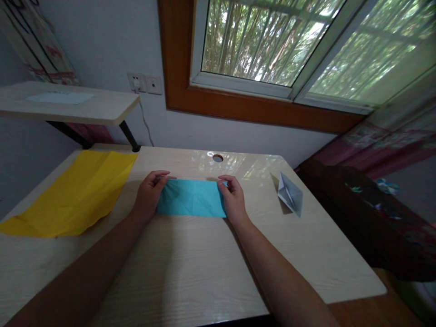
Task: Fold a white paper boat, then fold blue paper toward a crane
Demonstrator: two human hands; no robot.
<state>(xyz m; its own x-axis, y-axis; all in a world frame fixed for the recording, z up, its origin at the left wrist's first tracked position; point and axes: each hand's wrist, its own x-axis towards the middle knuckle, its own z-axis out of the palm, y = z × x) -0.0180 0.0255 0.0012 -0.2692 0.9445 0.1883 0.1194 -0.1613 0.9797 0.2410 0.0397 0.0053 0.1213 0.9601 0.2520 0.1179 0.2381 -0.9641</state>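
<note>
A folded blue paper rectangle (190, 198) with several creases lies flat on the light wooden desk (211, 254). My left hand (149, 194) pinches its upper left corner, thumb and fingers closed on the edge. My right hand (233, 198) pinches the upper right corner the same way. Both forearms reach in from the near edge of the desk.
A large yellow paper sheet (76, 193) lies at the desk's left. A white folded paper boat (290, 194) sits at the right. A cable hole (217, 158) is near the back edge. A raised shelf (68, 105) stands at back left, a dark cabinet (371, 218) at right.
</note>
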